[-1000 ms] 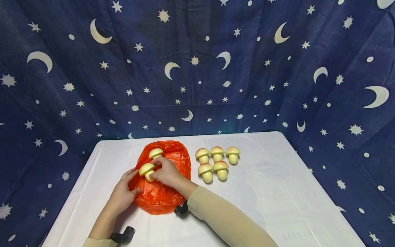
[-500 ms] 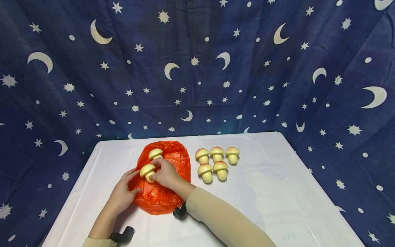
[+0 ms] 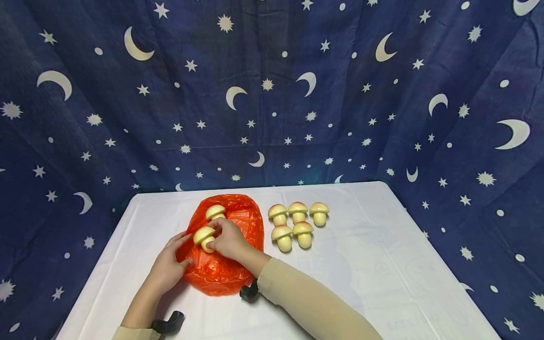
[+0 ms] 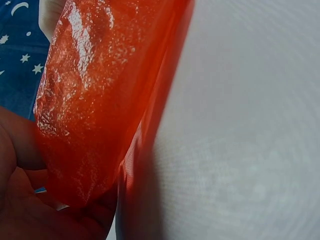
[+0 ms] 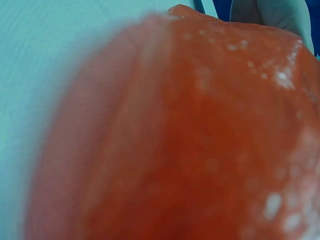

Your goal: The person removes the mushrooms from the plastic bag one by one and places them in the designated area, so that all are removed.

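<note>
left hand [image 3: 166, 268]: fingers and thumb spread apart at red bag [image 3: 218, 283] | right hand [image 3: 229, 242]: fingers pinch held mushroom [image 3: 203, 234] over bag, seen by head view alone; right wrist view has blurred plastic, left wrist view the bag's glossy outer wall | second mushroom [image 3: 215, 211] inside, beyond | five mushrooms [image 3: 303, 229] right, on white surface [image 3: 382, 259]

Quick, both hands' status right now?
Left hand: holding the red bag at its left edge.
Right hand: holding a pale yellow mushroom.
</note>
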`<state>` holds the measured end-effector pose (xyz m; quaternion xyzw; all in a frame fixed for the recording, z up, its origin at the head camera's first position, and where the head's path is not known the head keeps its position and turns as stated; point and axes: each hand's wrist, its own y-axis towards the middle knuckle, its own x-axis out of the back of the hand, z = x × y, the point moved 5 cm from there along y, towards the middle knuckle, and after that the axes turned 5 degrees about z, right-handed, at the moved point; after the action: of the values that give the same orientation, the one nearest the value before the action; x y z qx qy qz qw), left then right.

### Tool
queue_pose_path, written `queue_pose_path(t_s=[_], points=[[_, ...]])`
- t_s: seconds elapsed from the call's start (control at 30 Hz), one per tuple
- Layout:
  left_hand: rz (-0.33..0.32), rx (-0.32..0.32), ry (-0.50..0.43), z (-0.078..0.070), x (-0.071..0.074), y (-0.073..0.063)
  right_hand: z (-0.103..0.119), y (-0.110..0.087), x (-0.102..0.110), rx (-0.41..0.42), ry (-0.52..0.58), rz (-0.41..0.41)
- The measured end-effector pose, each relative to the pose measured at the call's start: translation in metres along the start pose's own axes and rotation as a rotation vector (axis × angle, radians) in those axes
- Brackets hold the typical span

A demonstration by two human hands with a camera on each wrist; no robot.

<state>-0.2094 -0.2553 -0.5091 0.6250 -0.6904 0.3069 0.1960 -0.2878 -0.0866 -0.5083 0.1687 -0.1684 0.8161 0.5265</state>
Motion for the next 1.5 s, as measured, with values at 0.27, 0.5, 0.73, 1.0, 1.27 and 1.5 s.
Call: queue_pose_path(t_s=[0.27, 0.5, 0.73, 1.0, 1.27, 1.5], points=[[-0.001, -0.003, -0.007, 0.001, -0.001, 0.000, -0.002, -0.005, 0.004, -0.020, 0.039, 0.024], [0.000, -0.015, -0.007, 0.002, -0.001, 0.000, -0.004, -0.012, 0.010, -0.027, 0.122, 0.045], [-0.010, -0.027, 0.001, 0.001, -0.001, 0.000, -0.003, -0.018, 0.018, 0.008, 0.144, 0.067], [-0.012, -0.020, 0.000, 0.002, -0.002, 0.000, -0.002, -0.032, 0.028, 0.010, 0.191, 0.093], [-0.024, -0.028, 0.005, 0.002, -0.002, -0.001, 0.003, -0.040, 0.049, 0.039, 0.229, 0.082], [-0.018, -0.003, 0.002, 0.002, -0.003, -0.002, 0.002, -0.047, 0.064, 0.037, 0.263, 0.083]])
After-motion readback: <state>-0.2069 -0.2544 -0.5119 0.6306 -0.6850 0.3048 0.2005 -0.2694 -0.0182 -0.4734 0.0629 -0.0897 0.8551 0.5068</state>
